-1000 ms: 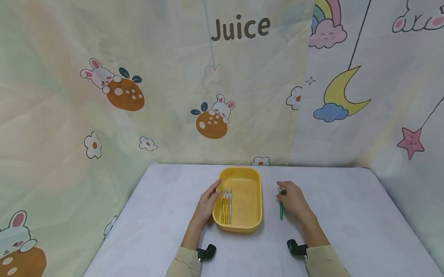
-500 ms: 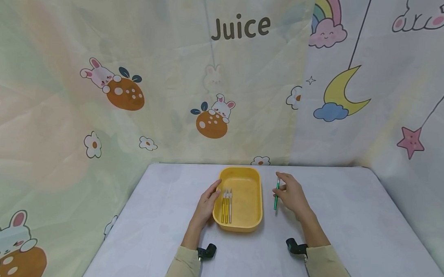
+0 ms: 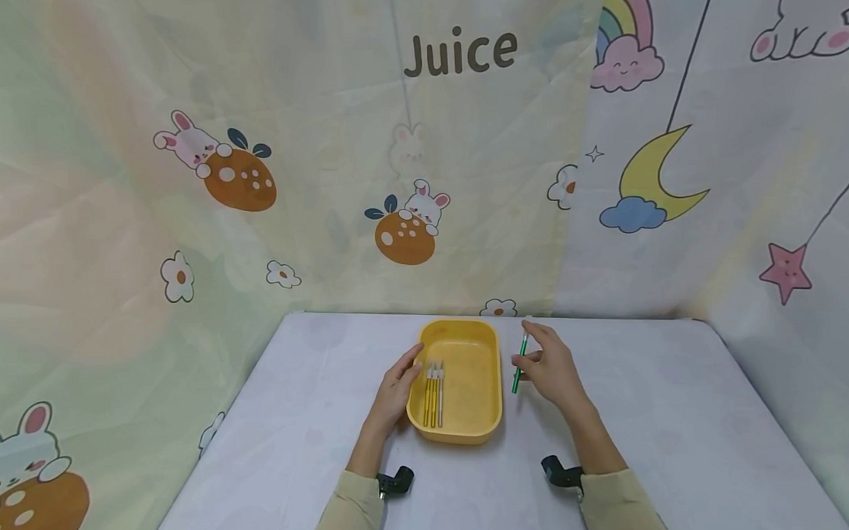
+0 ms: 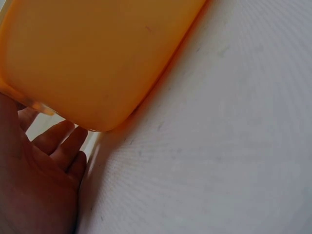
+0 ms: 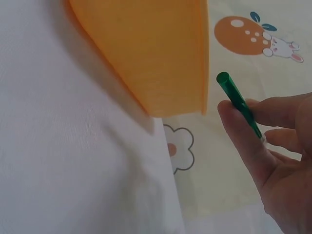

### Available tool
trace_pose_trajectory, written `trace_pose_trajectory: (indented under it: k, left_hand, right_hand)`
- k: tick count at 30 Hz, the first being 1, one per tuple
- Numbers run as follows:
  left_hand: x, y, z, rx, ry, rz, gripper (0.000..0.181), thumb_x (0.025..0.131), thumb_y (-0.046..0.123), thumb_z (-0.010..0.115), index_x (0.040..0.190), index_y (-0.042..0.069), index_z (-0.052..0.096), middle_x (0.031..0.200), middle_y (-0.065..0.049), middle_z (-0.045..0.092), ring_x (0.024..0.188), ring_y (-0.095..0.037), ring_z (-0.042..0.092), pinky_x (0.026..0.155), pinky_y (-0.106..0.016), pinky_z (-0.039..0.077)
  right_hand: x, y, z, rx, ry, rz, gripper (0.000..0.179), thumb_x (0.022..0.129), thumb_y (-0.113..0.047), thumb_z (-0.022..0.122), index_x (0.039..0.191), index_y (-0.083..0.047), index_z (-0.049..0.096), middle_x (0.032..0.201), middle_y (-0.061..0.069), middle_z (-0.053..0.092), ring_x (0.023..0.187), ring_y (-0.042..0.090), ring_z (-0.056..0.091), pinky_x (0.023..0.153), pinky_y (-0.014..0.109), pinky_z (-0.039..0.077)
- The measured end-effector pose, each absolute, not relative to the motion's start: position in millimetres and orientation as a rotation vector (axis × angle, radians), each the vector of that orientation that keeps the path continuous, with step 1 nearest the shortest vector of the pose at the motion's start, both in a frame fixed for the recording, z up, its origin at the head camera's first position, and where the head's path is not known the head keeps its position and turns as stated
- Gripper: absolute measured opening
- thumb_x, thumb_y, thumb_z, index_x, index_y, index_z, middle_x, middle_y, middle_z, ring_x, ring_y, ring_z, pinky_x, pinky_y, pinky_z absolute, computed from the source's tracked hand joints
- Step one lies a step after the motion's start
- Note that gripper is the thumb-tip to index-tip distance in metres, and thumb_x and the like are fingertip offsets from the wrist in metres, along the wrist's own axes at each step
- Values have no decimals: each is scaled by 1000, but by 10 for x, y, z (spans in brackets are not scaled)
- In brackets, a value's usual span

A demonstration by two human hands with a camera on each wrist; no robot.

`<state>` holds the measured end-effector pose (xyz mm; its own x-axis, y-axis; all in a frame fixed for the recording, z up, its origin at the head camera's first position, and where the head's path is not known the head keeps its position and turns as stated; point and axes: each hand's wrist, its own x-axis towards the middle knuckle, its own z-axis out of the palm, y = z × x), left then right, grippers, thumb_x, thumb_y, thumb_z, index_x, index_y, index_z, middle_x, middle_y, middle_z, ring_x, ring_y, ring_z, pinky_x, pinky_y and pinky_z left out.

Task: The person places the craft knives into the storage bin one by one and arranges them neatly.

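A yellow tray (image 3: 472, 384) lies on the white table, with several slim yellow pens (image 3: 431, 398) with silvery pointed tips side by side along its left wall. At the tray's left rim, my left hand (image 3: 393, 395) holds the edge, thumb at the rim and fingers against the outside wall. Off the tray's right side, my right hand (image 3: 554, 371) pinches a slim green pen (image 3: 519, 366) between thumb and fingers. The right wrist view shows the pen's rounded green end (image 5: 223, 78) sticking out past the thumb, above the table; its far end is partly hidden by fingers.
The white tabletop (image 3: 671, 430) reaches back to a curtain (image 3: 328, 215) printed with rabbits, fruit and flowers. A patterned side wall (image 3: 800, 372) stands at the right. Small black cameras (image 3: 396, 481) sit on both wrists.
My right hand has lifted the green pen and carried it away from me and leftward, closer to the tray. The left hand and the tray have stayed put.
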<state>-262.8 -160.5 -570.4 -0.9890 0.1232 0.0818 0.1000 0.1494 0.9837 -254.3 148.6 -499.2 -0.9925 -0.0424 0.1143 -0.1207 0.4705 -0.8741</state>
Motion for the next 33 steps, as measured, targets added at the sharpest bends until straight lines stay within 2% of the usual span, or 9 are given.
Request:
trace_pose_trajectory:
  k: [7,12,16,19,23,28,33]
  left_hand:
    - [-2633,-1610,-5700,226,2373,2019,44,111,34,49,155,33,50,164,11,42,158,-17,29,132,-47,20]
    - [-2634,-1609,-5701,208,2372,2023,43,111,34,49,153,34,51,163,11,44,158,-17,30,132,-47,20]
    - [-2642,-1610,-5714,208,2348,2040,43,110,33,50,154,31,51,164,8,43,159,-19,28,132,-48,18]
    - [-2646,-1608,-5713,214,2339,2045,44,110,32,50,155,29,51,164,8,42,159,-19,27,132,-48,17]
    - [-2650,-1605,-5708,217,2337,2048,44,110,33,50,154,29,51,164,9,43,159,-18,28,132,-47,18]
    - [-2652,-1609,-5716,206,2345,2039,44,111,34,50,154,31,51,163,10,43,158,-17,29,132,-47,18]
    - [-2645,-1608,-5710,207,2343,2043,44,110,34,51,154,29,51,164,8,43,159,-18,29,132,-48,18]
  right_hand:
    - [-2536,1421,-4978,182,-2568,1610,76,96,-1,72,162,-7,36,165,18,33,100,30,75,71,29,66]
    - [-2538,1349,-4988,178,-2558,1594,73,97,-3,72,161,-11,38,164,17,35,99,28,75,73,32,66]
    - [-2526,1309,-4979,257,-2518,1590,72,98,-5,71,162,-10,37,165,18,34,103,31,73,72,31,66]
    - [-2516,1295,-4971,329,-2488,1566,74,98,-5,71,162,-9,35,165,20,33,105,34,72,71,27,65]
    - [-2503,1267,-4954,348,-2504,1532,83,94,-4,76,164,-13,33,167,19,30,108,31,72,74,21,63]
    - [-2486,1214,-4931,339,-2515,1576,90,90,-1,79,165,-16,31,169,16,25,109,29,72,79,23,64]
    - [-2486,1171,-4943,329,-2524,1543,86,93,-4,77,165,-16,32,169,16,27,108,29,71,76,23,64]
